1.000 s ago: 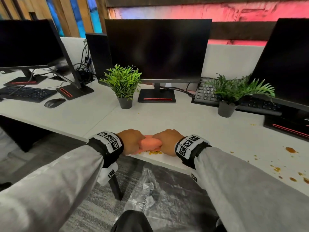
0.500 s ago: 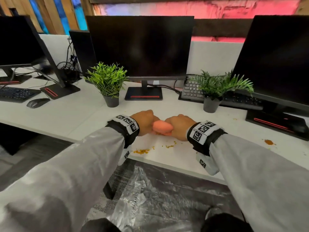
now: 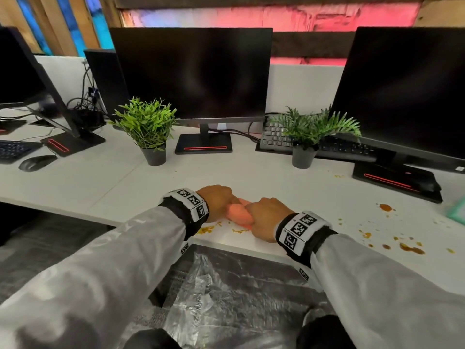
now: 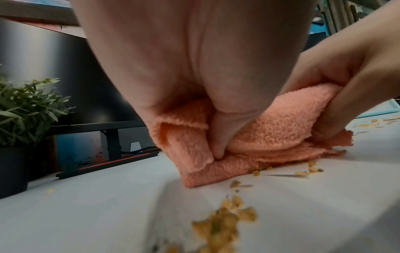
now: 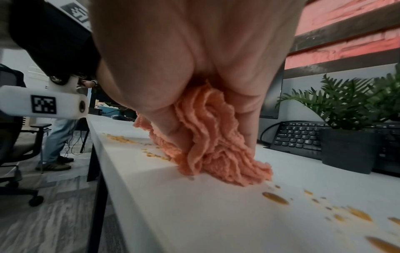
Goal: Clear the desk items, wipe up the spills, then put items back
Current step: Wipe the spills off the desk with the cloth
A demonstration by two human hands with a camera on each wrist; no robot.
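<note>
A bunched orange cloth [image 3: 237, 212] lies on the white desk [image 3: 105, 187] near its front edge, held from both sides. My left hand [image 3: 217, 201] grips its left end, and in the left wrist view the cloth [image 4: 255, 137] is folded under my curled fingers. My right hand [image 3: 266, 217] grips the right end, where the cloth [image 5: 207, 137] bunches in ridges between thumb and fingers. Yellow crumbs [image 3: 207, 230] lie by the front edge just below the cloth; the crumbs [image 4: 225, 220] also show close up. Brown sauce drops [image 3: 407, 248] spot the desk to the right.
Two potted plants [image 3: 148, 129] [image 3: 307, 137] stand behind my hands, with three monitors [image 3: 193, 74] and a keyboard [image 3: 276, 137] further back. A mouse [image 3: 37, 162] lies far left. A plastic-lined bin [image 3: 214, 293] sits on the floor below the desk edge. A teal item [image 3: 456, 212] is at far right.
Both hands, still holding the cloth, have come back toward the desk's front edge after being further in half a second ago. The crumbs now lie right beside them.
</note>
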